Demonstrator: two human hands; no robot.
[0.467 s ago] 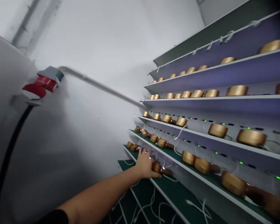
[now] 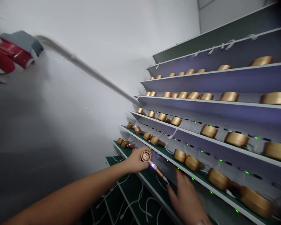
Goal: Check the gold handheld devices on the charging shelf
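The gold fan [image 2: 145, 156] sits low in the middle of the frame, its round head gripped in the left hand [image 2: 135, 161]. The fingers curl shut around the back of the head and leave the front showing. That front is a round grille with spokes. A slim handle slants down to the right from it, with a small bright light partway along. A white cable [image 2: 165, 179] meets the end of the handle.

Just right of that end, the right hand [image 2: 186, 198] lies open with its fingers spread, holding nothing. Whether its fingertips touch the cable cannot be told.

The fan hangs just over a green shelf [image 2: 151, 180]. More gold fans [image 2: 192, 163] stand in rows on the shelves that climb to the upper right, among green lights [image 2: 247, 172]. A white pipe [image 2: 89, 70] runs across the wall to a red plug [image 2: 12, 53] at the upper left.
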